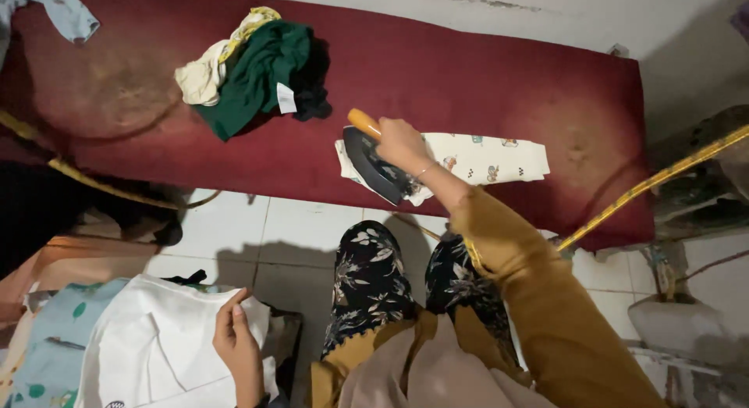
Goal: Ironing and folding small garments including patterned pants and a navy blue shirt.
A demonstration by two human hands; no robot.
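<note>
Head view, the only one. We look down on a dark red padded mat [484, 72] laid along a pale wall, with white floor tiles [289, 236] in front of it.

Right hand [402, 143]: we see it closed around the orange handle [363, 122] of a dark iron [373, 168]. The iron is tipped up on its edge, soleplate facing left, resting at the left end of a small white printed garment [488, 160]. That garment lies flat on the mat near its front edge, and extends to the right of the iron. The right arm wears a mustard sleeve [538, 299] with a thin bracelet at the wrist.

Left hand [238, 342]: fingers curled onto the edge of a white cloth [156, 345], thumb on top, pinching the fabric. The cloth sits on top of a pile at lower left; under it we note a light blue piece with green spots [55, 330].

Other items on the mat: a crumpled heap near the back, made of a green garment [261, 72] with a white tag, a cream and yellow piece [207, 69] to its left, and something black behind. It lies well apart from the iron. A pale blue cloth [66, 10] hangs in at the top left corner.

A yellow patterned cord [647, 186] runs from the upper right down toward the person's lap. Knees in black floral trousers [370, 279] show between the two hands.
</note>
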